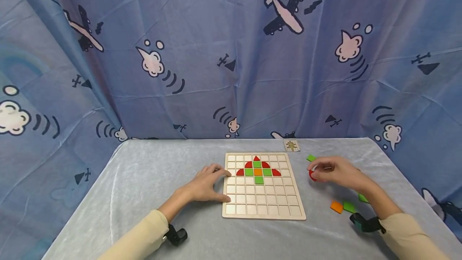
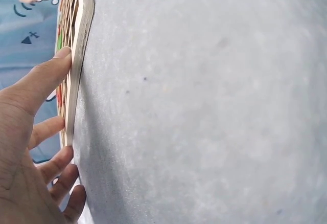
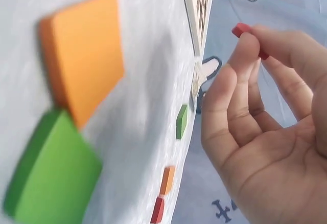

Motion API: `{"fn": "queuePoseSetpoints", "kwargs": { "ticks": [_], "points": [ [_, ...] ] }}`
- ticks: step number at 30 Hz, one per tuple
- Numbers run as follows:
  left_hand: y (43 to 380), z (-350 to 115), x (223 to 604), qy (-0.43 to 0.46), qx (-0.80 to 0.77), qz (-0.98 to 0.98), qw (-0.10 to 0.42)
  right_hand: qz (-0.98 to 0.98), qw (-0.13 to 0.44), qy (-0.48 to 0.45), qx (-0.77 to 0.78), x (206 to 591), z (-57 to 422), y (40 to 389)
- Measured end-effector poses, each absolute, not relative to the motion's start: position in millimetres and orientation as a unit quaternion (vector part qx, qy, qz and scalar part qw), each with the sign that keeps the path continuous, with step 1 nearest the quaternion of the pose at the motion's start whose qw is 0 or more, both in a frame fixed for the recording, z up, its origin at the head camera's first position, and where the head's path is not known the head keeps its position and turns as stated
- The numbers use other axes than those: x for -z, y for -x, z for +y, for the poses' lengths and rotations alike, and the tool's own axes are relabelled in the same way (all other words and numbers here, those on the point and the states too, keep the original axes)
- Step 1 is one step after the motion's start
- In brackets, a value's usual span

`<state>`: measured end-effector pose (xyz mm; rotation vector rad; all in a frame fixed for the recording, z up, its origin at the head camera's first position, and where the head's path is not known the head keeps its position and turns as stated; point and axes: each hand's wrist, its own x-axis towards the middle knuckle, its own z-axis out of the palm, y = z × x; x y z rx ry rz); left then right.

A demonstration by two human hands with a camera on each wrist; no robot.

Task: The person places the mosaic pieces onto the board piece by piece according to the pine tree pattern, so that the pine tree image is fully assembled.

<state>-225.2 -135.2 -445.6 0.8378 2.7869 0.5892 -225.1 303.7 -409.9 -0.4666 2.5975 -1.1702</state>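
Ten tiles (image 1: 258, 171) already in the board (image 1: 261, 200). Right hand's (image 1: 336, 171) grip is pinching a red piece (image 1: 312, 176) at its 3 o'clock; left hand's (image 1: 205, 184) grip is spread, touching its 9 o'clock edge. Loose orange tile (image 1: 337, 207), so probably unfinished.

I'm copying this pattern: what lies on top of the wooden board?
On the wooden board: a red triangle, four rounded red pieces, four green squares and an orange square. The left hand hides bits of its left edge.
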Motion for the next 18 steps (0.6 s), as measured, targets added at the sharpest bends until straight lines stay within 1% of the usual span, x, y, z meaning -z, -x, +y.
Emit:
{"fn": "queuePoseSetpoints", "kwargs": {
  "ticks": [14,18],
  "points": [
    [224.1,-134.2,443.6,-0.285,-0.199,0.934,0.08,0.861,0.131,0.212,0.443,415.4,270.3,237.4],
    [224.0,-133.1,443.0,-0.289,-0.2,0.933,0.076,0.847,0.142,0.228,0.458,419.9,258.4,242.6]
  ]
}}
